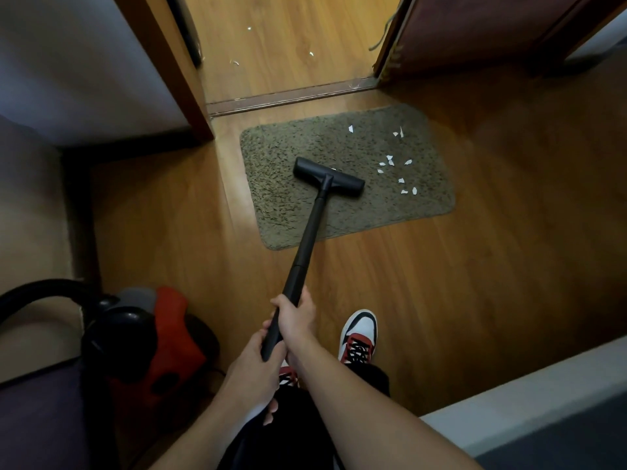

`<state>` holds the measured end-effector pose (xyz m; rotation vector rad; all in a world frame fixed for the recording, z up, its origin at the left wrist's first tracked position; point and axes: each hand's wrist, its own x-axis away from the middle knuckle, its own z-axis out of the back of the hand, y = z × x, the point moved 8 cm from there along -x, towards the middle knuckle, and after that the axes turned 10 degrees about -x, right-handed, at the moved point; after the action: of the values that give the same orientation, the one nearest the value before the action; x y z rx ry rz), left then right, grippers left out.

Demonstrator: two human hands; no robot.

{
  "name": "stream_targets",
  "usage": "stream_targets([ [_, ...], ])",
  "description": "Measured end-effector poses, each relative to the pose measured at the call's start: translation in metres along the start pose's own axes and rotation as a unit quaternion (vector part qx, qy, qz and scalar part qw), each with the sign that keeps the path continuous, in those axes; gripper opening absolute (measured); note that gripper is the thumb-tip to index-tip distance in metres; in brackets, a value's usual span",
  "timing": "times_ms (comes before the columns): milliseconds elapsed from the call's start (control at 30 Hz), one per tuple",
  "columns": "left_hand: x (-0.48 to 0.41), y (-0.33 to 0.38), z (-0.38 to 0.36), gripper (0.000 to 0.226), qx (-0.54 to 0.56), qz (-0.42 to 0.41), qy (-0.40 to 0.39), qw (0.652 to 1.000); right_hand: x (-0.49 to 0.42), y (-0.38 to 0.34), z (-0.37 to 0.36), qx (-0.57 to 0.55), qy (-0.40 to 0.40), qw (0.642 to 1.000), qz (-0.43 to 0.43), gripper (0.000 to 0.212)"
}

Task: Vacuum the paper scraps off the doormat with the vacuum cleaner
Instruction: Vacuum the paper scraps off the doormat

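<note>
Gripping stiff, probably light vacuum wand (307,239), right hand (297,317) forward, left hand (249,364) behind; flimsy paper scraps (391,161) at three o'clock of floor nozzle (327,178).

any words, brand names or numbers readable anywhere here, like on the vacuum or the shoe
No text can be read anywhere.
vacuum cleaner body: red and black, dim and blurred, no label legible.
floor head and wand: plain black, no marking shows.
sneaker: no legible logo.

wood floor (475,283) | doormat (271,171) flat by threshold (288,96) | red vacuum body (176,337) left | stray scraps (311,54) beyond
</note>
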<state>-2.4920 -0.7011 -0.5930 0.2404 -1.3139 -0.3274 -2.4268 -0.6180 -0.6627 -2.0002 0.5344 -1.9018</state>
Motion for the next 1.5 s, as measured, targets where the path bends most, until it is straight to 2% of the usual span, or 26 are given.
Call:
stream_targets([
  [267, -0.031, 0.042, -0.021, 0.044, 0.017, -0.032, -0.022, 0.999, -0.035, -0.049, 0.015, 0.029, -0.022, 0.999, 0.023, 0.025],
  [500, -0.051, 0.081, -0.032, 0.029, 0.031, -0.012, -0.034, 0.999, -0.071, -0.086, 0.026, 0.061, -0.041, 0.996, 0.043, 0.036],
  [667, -0.076, 0.111, -0.037, 0.027, 0.048, -0.02, -0.034, 0.998, -0.098, -0.118, 0.027, 0.079, -0.039, 0.994, 0.062, 0.039],
  [867, -0.099, 0.152, -0.038, 0.023, 0.055, -0.024, -0.039, 0.997, -0.129, -0.159, 0.027, 0.117, -0.022, 0.989, 0.086, 0.034],
  [1033, -0.111, 0.184, -0.036, 0.011, 0.081, -0.026, -0.045, 0.995, -0.146, -0.19, 0.026, 0.13, -0.011, 0.987, 0.09, 0.028],
  [1167, -0.111, 0.188, -0.036, 0.012, 0.086, -0.019, -0.045, 0.995, -0.145, -0.193, 0.025, 0.135, -0.014, 0.987, 0.081, 0.032],
  [1300, -0.102, 0.179, -0.035, 0.023, 0.08, -0.012, -0.052, 0.995, -0.136, -0.185, 0.026, 0.154, -0.003, 0.985, 0.076, 0.033],
  [1367, -0.096, 0.173, -0.033, 0.018, 0.083, -0.01, -0.056, 0.995, -0.129, -0.178, 0.024, 0.163, 0.006, 0.984, 0.075, 0.032],
  [1500, -0.08, 0.157, -0.026, 0.019, 0.087, -0.013, -0.065, 0.994, -0.12, -0.154, 0.018, 0.186, 0.005, 0.98, 0.067, 0.047],
])
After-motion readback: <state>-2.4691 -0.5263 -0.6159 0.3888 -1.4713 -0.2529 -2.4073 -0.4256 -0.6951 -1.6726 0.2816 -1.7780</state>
